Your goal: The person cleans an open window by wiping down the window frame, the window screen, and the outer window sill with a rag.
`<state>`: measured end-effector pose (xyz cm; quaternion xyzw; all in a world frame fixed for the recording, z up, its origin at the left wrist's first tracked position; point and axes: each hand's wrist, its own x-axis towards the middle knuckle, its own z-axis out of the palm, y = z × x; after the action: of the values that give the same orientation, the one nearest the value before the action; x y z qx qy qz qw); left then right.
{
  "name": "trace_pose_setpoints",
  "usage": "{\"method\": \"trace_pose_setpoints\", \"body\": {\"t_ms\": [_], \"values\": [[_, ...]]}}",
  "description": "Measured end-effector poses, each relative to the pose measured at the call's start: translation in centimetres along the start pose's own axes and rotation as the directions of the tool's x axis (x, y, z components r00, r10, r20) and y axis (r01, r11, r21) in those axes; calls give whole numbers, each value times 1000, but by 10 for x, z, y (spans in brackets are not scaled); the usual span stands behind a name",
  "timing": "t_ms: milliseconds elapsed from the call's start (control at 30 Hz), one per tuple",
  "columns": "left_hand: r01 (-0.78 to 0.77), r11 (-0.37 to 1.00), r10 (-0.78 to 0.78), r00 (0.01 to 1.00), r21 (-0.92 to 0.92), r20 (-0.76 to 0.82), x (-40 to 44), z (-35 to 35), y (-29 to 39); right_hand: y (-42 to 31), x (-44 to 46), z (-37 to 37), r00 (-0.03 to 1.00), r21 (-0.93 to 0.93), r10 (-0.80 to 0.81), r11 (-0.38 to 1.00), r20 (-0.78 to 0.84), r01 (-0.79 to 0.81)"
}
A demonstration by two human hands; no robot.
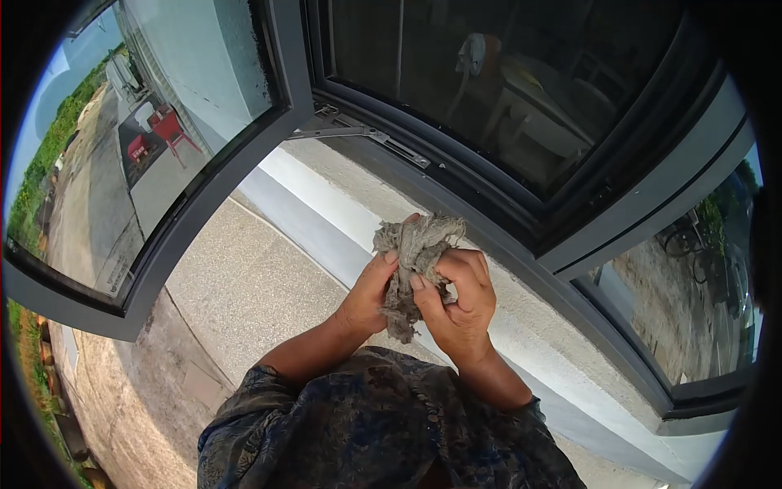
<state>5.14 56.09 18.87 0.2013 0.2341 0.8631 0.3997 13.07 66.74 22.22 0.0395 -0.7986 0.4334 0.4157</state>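
A crumpled grey rag (419, 244), frayed and dirty-looking, is bunched up between both hands in front of my chest. My left hand (368, 297) grips its left side, the thumb lying on top of the cloth. From the right, my right hand (464, 306) pinches the rag with thumb and bent fingers. Some of the left fingers are hidden behind the cloth. Just beyond the hands runs the pale window sill (350, 183).
An open window sash (216, 175) swings out on the left, held by a metal stay arm (346, 132). Another open sash (652, 196) stands on the right. Dark fixed glass (456, 90) lies ahead. Below is a concrete floor (236, 277).
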Motion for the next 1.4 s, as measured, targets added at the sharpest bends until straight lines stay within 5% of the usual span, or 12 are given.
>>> {"method": "trace_pose_setpoints", "body": {"t_ms": [267,367,433,467,533,733,833,933,1067,1200,1267,1400], "values": [[20,974,-23,1000,225,9,53,-11,52,18,38,5,995,-324,-1,945,-103,-32],[-100,947,92,995,304,41,101,-6,65,23,33,-23,919,-366,-69,927,-389,-85],[-511,304,390,837,804,385,135,-4,62,24,28,-51,839,-417,-194,908,-509,-43],[-515,317,379,839,796,391,147,3,56,22,29,-66,789,-458,-276,889,-549,-8],[-606,-263,317,681,751,660,167,27,35,17,32,-89,697,-551,-383,834,-607,-22],[-620,-624,97,542,476,835,234,33,-44,52,60,-127,710,-757,-443,624,-547,-193],[-588,-652,100,558,478,824,241,36,-42,76,58,-129,745,-935,-583,317,-325,-160],[-521,-725,167,501,450,849,257,17,-23,76,52,-136,772,-942,-562,306,-297,-140],[-263,-773,295,657,578,693,256,-10,22,71,48,-139,807,-931,-522,355,-276,-89],[394,-438,746,660,808,83,271,-69,104,68,49,-137,809,-923,-510,373,-292,-98],[467,-172,854,510,867,-105,299,-144,156,71,51,-134,794,-930,-538,357,-283,-90],[442,-69,885,441,894,-150,303,-109,137,73,58,-133,775,-951,-582,299,-245,-76]]}}
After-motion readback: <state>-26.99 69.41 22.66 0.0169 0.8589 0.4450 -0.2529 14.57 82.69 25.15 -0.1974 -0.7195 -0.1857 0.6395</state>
